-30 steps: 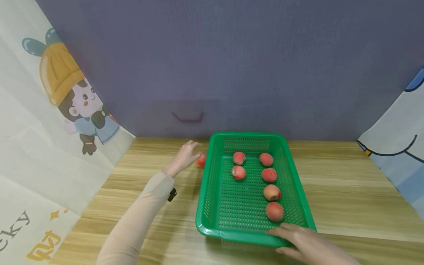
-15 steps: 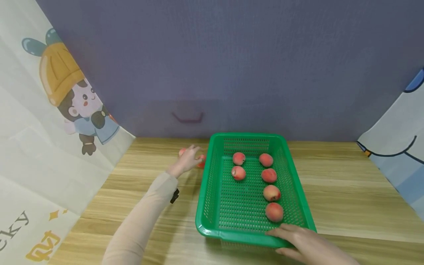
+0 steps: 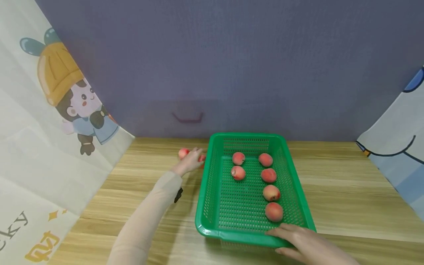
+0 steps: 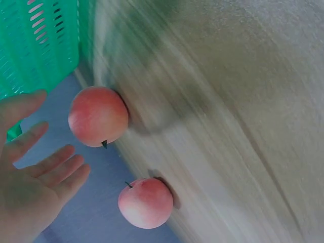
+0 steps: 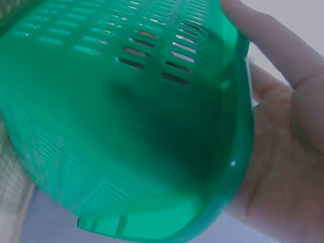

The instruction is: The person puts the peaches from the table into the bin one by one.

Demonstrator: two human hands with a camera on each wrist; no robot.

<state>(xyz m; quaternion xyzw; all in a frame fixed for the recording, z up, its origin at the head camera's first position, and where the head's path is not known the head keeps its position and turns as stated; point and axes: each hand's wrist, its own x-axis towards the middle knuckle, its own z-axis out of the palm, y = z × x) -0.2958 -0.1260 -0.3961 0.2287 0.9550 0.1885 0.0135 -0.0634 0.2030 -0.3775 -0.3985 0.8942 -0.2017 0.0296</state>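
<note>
A green plastic basket point(image 3: 212, 233) stands on the table with several peaches, two of them point(image 3: 238, 173) on its left side and a row point(image 3: 272, 193) along its right. Beside the basket's left wall lies a loose peach point(image 4: 98, 116), partly hidden by my hand in the head view. A second loose peach point(image 3: 183, 153) lies further left. My left hand point(image 3: 191, 161) is over these two, fingers spread and apart from both in the left wrist view. With my right hand point(image 3: 303, 243) I hold the basket's front right rim, fingers over it and thumb outside.
The wood-grain table point(image 3: 347, 191) runs back to a dark grey-blue panel point(image 3: 248, 73). White printed cloths hang at the left point(image 3: 26, 110) and right point(image 3: 397, 136). A black wrist camera point(image 3: 178, 195) sits under my left sleeve.
My left hand has moved a little to the right, towards the peach beside the basket. This uncovers the second loose peach behind it. The right hand and basket stay put.
</note>
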